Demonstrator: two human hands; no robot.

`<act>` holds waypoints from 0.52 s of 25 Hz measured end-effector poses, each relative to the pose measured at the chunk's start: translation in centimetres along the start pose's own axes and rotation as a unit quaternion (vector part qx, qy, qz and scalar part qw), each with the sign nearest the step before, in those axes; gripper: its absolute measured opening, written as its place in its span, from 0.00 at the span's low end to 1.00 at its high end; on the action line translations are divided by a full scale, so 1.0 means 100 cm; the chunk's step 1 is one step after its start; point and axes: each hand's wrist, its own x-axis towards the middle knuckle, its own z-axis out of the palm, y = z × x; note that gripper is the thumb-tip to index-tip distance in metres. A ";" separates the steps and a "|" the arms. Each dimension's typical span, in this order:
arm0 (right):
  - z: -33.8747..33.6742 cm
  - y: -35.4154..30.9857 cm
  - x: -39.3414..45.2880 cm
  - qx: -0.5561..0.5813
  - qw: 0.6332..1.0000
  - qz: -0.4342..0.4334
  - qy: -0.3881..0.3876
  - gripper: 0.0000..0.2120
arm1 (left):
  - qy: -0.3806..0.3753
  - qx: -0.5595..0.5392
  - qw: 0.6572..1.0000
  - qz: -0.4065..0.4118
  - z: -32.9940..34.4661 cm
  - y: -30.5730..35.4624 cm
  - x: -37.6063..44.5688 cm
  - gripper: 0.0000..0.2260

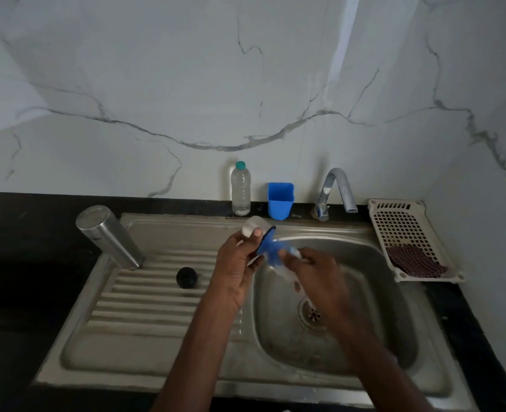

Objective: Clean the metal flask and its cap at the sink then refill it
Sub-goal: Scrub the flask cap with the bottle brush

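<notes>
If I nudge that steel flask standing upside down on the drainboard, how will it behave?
The metal flask is tall and narrow and stands mouth-down on the ridged drainboard, so it probably tips easily. Its smooth round body would likely roll once down. If wet from washing, it may be slippery.

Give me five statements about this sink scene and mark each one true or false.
1. The metal flask stands mouth-down on the drainboard. True.
2. The black cap is screwed onto the flask. False: it lies apart on the drainboard ridges.
3. The left hand holds a small white container, while the right hand is at a blue item over the basin. True.
4. The faucet is running a stream of water. False: no stream shows from its spout.
5. The clear plastic bottle lies inside the white basket. False: it stands against the wall beside the blue cup.
</notes>
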 end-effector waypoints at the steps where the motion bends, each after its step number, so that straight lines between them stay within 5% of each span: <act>1: -0.006 -0.004 0.001 0.124 0.985 0.096 -0.065 0.20 | -0.020 -0.026 0.999 -0.007 0.000 0.000 -0.001 0.22; 3: -0.014 -0.002 0.000 0.148 0.982 0.085 -0.079 0.21 | -0.046 -0.057 0.997 -0.025 -0.001 0.002 -0.002 0.17; 5: -0.016 0.008 0.002 -0.110 0.989 -0.074 0.057 0.17 | -0.033 -0.043 0.998 -0.034 0.004 0.005 -0.003 0.12; 7: -0.010 0.004 0.001 -0.183 0.972 -0.125 0.082 0.19 | -0.012 -0.025 0.999 -0.023 0.008 0.007 -0.003 0.15; 9: -0.007 -0.006 0.002 0.079 0.994 0.035 -0.067 0.24 | -0.007 -0.027 1.000 0.009 0.007 0.008 -0.003 0.21; 10: -0.009 -0.009 -0.002 0.171 0.967 0.129 -0.136 0.25 | -0.015 -0.047 0.998 0.024 0.003 0.009 -0.004 0.24; 13: -0.021 0.002 -0.008 0.183 0.948 0.139 -0.218 0.26 | -0.050 -0.119 0.988 0.079 -0.019 0.010 -0.001 0.30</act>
